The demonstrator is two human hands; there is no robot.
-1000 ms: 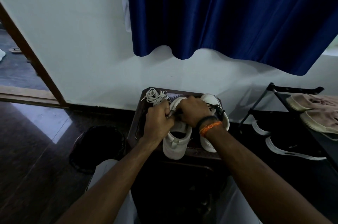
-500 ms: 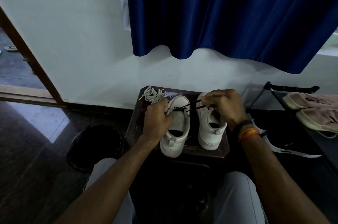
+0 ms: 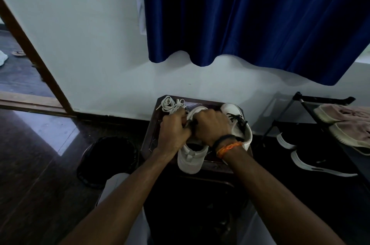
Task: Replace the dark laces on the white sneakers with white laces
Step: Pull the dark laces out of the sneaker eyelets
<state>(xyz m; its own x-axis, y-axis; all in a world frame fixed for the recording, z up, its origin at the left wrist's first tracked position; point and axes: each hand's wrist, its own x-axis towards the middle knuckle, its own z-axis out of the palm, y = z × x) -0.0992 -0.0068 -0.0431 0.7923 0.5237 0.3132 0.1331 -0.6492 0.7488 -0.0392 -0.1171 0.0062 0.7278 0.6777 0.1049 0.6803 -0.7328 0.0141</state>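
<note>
Two white sneakers stand side by side on a small dark wooden stool [image 3: 154, 134]. The left sneaker [image 3: 191, 158] lies under both hands. My left hand [image 3: 174, 131] grips its left side near the eyelets, fingers curled. My right hand [image 3: 212, 125] is curled over the tongue area, pinching the dark lace [image 3: 189, 123] between the two hands. The right sneaker [image 3: 238, 124] still carries a dark lace [image 3: 237, 118] across its top. A loose bundle of white laces [image 3: 170, 103] lies at the stool's back left corner.
A black bin [image 3: 108, 160] sits on the dark floor left of the stool. A black shoe rack [image 3: 324, 108] at right holds beige shoes [image 3: 348, 124] and black shoes [image 3: 320, 162]. A blue curtain [image 3: 250, 14] hangs above; a doorway [image 3: 18, 68] opens at left.
Half a second ago my right hand was out to the right, pulling the dark lace taut. It has come back left onto the left sneaker, next to my left hand.
</note>
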